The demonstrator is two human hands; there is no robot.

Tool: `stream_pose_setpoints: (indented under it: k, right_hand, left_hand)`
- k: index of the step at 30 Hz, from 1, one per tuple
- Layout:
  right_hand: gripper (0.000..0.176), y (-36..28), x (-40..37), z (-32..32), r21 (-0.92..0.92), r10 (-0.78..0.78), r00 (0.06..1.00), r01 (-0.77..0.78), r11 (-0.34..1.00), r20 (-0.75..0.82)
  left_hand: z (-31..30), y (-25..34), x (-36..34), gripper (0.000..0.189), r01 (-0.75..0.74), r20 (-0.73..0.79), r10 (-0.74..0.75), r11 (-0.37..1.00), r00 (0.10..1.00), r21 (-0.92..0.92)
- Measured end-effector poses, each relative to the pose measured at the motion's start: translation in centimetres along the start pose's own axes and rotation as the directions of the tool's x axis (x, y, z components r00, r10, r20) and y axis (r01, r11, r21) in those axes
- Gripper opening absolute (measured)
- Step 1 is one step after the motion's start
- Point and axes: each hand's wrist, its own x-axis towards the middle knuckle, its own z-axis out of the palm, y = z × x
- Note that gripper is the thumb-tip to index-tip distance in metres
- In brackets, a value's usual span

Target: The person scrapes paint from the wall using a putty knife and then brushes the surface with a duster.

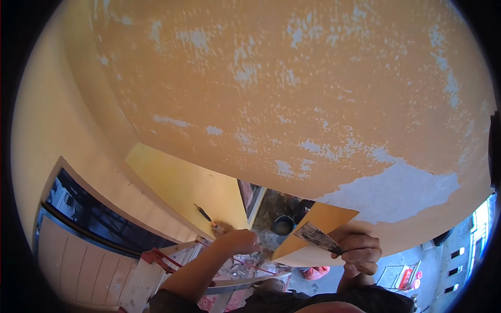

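My right hand (360, 251) grips a putty knife (319, 238), its blade smeared and pointing up to the left. That blade is close to the lower edge of the orange-yellow painted wall (209, 88), near a large bare, pale patch (396, 193). Smaller scraped spots are scattered over the rest of the paint. Lower left of the blade, my left hand (242, 242) is closed with its back towards me; whatever it may hold is hidden. Beside it on the yellow ledge lie a black-handled tool (202, 212) and a brown, crumbly-looking patch (223, 228).
Below me stands a paint-spattered ladder (136, 281) with red parts. On the floor far down are a dark bucket (283, 225), a red bag (315, 272) and a red-and-white object (405, 277). A dark-framed window (94, 214) is at the left.
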Motion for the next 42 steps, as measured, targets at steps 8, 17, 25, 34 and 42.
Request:
stream_pose_setpoints:
  k: [8,17,25,34,42]
  right_hand:
    - [0.01,0.1,0.7,-0.4,0.016,-0.065,0.997,0.064,0.998,0.038]
    - [0.012,0.5,0.8,-0.4,-0.126,-0.126,0.989,0.135,0.983,0.076]
    - [0.002,0.0,1.0,0.0,-0.121,-0.158,0.987,0.158,0.98,0.003]
    - [0.025,-3.7,-1.8,1.3,0.032,0.122,0.957,-0.117,0.993,-0.263]
    - [0.031,-5.1,-2.9,2.9,0.245,0.388,0.851,-0.315,0.917,-0.355]
  left_hand:
    - [0.3,0.5,0.0,0.043,0.031,0.02,-0.029,0.998,0.999,-0.059]
    - [0.5,1.2,0.2,0.039,-0.009,-0.008,0.009,1.0,1.0,-0.029]
    - [0.6,1.7,-1.1,0.041,0.033,0.079,-0.037,0.998,0.996,0.055]
    - [0.1,3.2,-0.9,0.047,0.0,0.06,-0.003,0.998,0.998,0.065]
    - [-1.6,2.5,-1.4,0.046,-0.013,0.093,0.008,0.999,0.996,0.052]
